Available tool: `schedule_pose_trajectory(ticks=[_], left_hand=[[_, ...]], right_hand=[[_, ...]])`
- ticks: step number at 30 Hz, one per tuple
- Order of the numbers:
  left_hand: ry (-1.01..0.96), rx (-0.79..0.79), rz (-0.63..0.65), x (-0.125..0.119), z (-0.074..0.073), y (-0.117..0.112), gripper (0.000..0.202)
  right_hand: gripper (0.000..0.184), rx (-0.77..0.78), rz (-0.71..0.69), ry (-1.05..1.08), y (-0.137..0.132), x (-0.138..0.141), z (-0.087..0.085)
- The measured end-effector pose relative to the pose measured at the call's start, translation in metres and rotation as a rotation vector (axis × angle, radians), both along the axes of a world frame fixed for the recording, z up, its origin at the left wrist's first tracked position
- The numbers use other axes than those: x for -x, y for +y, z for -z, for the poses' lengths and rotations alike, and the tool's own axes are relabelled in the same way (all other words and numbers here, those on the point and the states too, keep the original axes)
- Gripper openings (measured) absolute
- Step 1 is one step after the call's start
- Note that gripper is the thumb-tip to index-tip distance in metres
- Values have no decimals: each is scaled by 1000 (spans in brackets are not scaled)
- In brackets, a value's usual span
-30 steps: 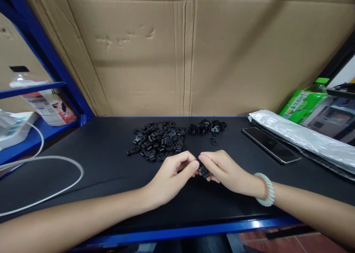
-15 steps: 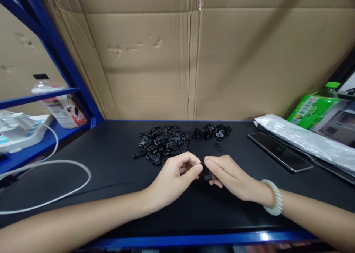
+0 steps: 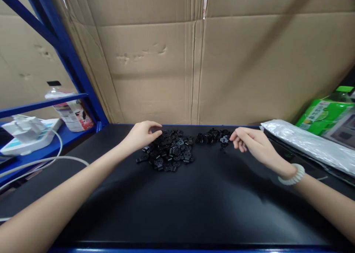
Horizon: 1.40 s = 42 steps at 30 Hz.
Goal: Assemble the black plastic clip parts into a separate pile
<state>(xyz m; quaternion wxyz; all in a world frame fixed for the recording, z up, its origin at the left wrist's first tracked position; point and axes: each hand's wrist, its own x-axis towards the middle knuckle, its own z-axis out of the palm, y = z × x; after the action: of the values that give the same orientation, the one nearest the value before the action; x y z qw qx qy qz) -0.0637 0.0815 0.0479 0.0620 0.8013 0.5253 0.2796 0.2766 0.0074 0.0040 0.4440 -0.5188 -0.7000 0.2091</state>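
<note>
My left hand hovers at the upper left edge of a large heap of small black plastic clips with round perforated heads. Its thumb and fingers are apart, with nothing visible between them. Just right of a smaller group of similar black clips is my right hand, its fingers loosely curled and slightly apart. I see no piece in it. A pale beaded bracelet circles the right wrist.
Behind the black tabletop stands a cardboard wall. A silvery plastic package and a green pack lie at the right. A blue shelf on the left holds a bottle and a white power strip; a white cable hangs nearby.
My hands, which met at the centre around a small black clip, have moved apart. The left went to the large heap, the right to the smaller group, and the clip is out of them.
</note>
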Motion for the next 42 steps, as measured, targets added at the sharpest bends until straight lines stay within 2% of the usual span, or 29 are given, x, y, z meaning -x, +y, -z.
schedule_pose_trajectory(ticks=[2, 4, 6, 8, 9, 11, 13, 17, 19, 22, 25, 28, 31, 37, 42], left_hand=[[-30, -93, -2, -15, 8, -17, 28], [-59, -140, 82, -34, 20, -41, 24], [-62, -125, 361, -51, 33, -67, 20], [-52, -45, 581, -64, 47, -89, 21], [-48, 1, 645, -68, 54, -97, 22], [-59, 63, 731, -72, 63, -107, 24], [-89, 92, 758, -73, 67, -110, 25], [-190, 110, 708, -73, 69, -106, 29], [-280, 145, 655, -74, 69, -104, 33], [-457, 308, 600, -76, 71, -105, 48], [-569, 501, 575, -77, 70, -106, 50], [-670, 633, 528, -77, 68, -104, 35], [-793, 700, 447, -77, 65, -100, 21], [-893, 691, 314, -77, 57, -101, 17], [-882, 672, 305, -76, 53, -104, 11]], right_hand=[[38, 18, 39, -149, 4, -9, -5], [29, 45, 30, -332, 5, -15, -7], [20, 59, -7, -444, 7, -17, -6], [17, 50, -28, -463, 9, -16, -1], [17, 38, -26, -456, 11, -15, 2], [18, 2, -8, -429, 14, -12, 8], [15, -24, 0, -391, 17, -8, 12], [20, 1, -8, -280, 11, 3, 10], [25, 75, -57, -195, 1, 13, 7], [24, 306, -250, 35, -17, 37, 4], [22, 425, -370, 166, -30, 57, 8], [23, 446, -398, 217, -35, 66, 13], [29, 472, -419, 282, -38, 68, 15], [26, 458, -437, 363, -47, 74, 16], [23, 423, -363, 361, -49, 76, 18]])
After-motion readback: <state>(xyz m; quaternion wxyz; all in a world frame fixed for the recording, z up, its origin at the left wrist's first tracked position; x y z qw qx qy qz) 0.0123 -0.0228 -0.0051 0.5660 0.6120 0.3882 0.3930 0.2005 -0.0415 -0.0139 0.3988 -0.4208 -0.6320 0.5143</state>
